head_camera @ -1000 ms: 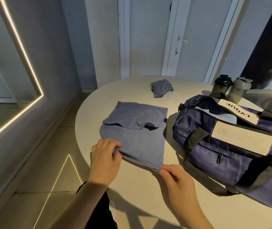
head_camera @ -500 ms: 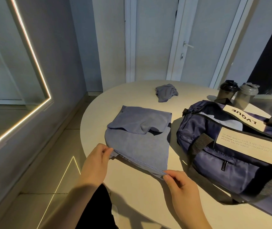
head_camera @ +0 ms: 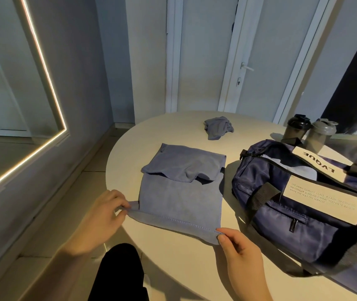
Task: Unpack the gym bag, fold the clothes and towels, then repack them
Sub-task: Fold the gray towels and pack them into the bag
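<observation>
Left hand (head_camera: 106, 216) pinches the near-left corner of the towel (head_camera: 179, 200), thumb and fingers closed on the fabric. Right hand (head_camera: 238, 255) pinches the near-right corner the same way. The hem (head_camera: 173, 222) runs taut between our two grips, lifted just off the table (head_camera: 184, 268). The rest of the towel lies flat on it, just left of the bag (head_camera: 303, 224).

Far end is doubled back toward us as a flap (head_camera: 179, 168), edge rumpled, with one bump on the right.

Handling, our read: light, thin, fully limp. It has no stiffness, so it sags wherever we don't hold it. Corners are the right grip: two points keep the hem straight, and the stitched edge gives fingers something firmer than the nap. Surface looks like microfibre, so we expect it to cling to itself and drag a little on the table rather than slide. Not fragile, so a pinch is plenty. Main risk is the loose flap shifting when we carry the hem over, so we move both corners together and level.

Beyond: a crumpled cloth (head_camera: 217, 128) on the far side, unfolded. Bag zip looks open, something pale inside. Two shakers (head_camera: 298, 127) behind the bag.
</observation>
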